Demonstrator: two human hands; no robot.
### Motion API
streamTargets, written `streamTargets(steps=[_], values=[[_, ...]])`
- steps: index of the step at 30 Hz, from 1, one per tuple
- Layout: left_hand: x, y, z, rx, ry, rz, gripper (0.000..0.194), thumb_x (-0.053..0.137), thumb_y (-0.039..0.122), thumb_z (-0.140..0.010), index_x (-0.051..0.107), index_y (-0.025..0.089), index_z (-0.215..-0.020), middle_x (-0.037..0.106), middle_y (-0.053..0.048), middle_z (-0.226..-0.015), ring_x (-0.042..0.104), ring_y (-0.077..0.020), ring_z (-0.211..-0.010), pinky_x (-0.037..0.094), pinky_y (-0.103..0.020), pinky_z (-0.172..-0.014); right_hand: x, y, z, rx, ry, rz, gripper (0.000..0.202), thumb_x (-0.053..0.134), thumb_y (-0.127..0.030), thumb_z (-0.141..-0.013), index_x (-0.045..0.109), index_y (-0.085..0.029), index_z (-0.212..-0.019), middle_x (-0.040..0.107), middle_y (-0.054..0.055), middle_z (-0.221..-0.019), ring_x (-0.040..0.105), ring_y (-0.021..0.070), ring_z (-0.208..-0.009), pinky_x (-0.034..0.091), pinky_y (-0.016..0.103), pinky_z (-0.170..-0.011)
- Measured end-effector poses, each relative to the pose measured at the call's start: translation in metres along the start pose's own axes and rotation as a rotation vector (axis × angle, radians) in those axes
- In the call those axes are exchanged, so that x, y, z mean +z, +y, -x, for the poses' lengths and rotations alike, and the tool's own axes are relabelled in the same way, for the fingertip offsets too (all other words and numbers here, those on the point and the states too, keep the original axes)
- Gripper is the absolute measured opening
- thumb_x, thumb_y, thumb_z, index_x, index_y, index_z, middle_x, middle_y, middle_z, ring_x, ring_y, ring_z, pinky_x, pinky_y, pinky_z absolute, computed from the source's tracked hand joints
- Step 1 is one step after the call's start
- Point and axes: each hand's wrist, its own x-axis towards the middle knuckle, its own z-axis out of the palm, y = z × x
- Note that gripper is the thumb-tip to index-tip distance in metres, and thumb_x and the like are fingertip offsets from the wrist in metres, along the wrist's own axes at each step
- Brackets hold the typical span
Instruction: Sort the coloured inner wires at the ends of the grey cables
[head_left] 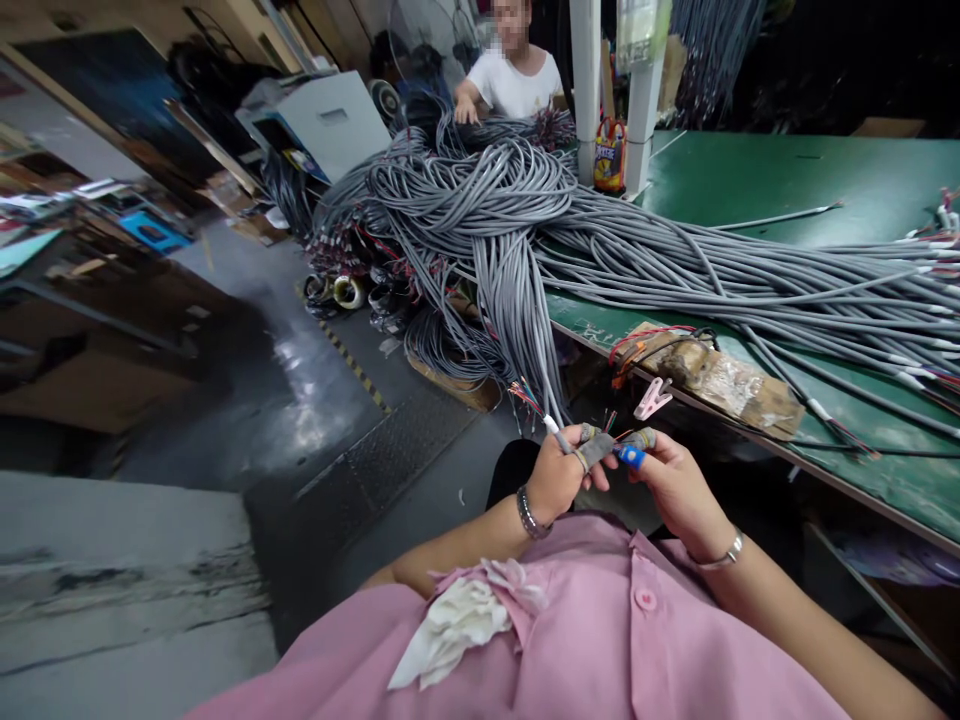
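Just beyond my pink shirt, my left hand point(566, 468) is closed round the end of a grey cable point(556, 432), whose white sleeve and coloured wires stick out above the fingers. Grey wraps cover some of its fingertips. My right hand point(667, 478) meets it fingertip to fingertip, pinching thin wires; a blue band point(629, 456) sits on its thumb and a grey wrap on a finger. Which wires the right hand grips is partly hidden. From the bench, a thick bundle of grey cables point(514, 290) hangs down to my hands.
The green bench point(765, 175) carries more grey cables. At its front edge are a wooden block point(750, 395) and a pink clip point(652, 398). A person in a white shirt point(525, 82) stands behind the heap. Cable coils point(457, 345) lie low at the left.
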Motion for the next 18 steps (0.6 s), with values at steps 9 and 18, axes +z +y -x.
streamTargets(steps=[9,18], values=[[-0.001,0.004,0.002,-0.010,0.027,-0.011,0.037,0.063,0.048,-0.078,0.059,0.012,-0.068,0.063,-0.002,-0.059,0.051,-0.0066,-0.037,0.027,-0.018,-0.035,-0.003,-0.005,-0.003,-0.038,-0.012,0.049,0.025,0.067,-0.039,-0.080,0.064,-0.021,-0.097,0.063,0.003,-0.088,0.051,0.0141,-0.072,0.041,0.027,-0.062],[0.002,0.004,0.005,-0.018,-0.073,-0.068,0.036,0.062,0.046,-0.079,0.058,0.013,-0.065,0.059,0.000,-0.053,0.050,-0.0061,-0.037,0.027,-0.018,-0.037,0.005,-0.011,-0.008,-0.002,-0.015,0.005,0.020,0.068,-0.037,-0.079,0.062,-0.018,-0.083,0.060,0.001,-0.073,0.051,0.0126,-0.064,0.038,0.027,-0.059]])
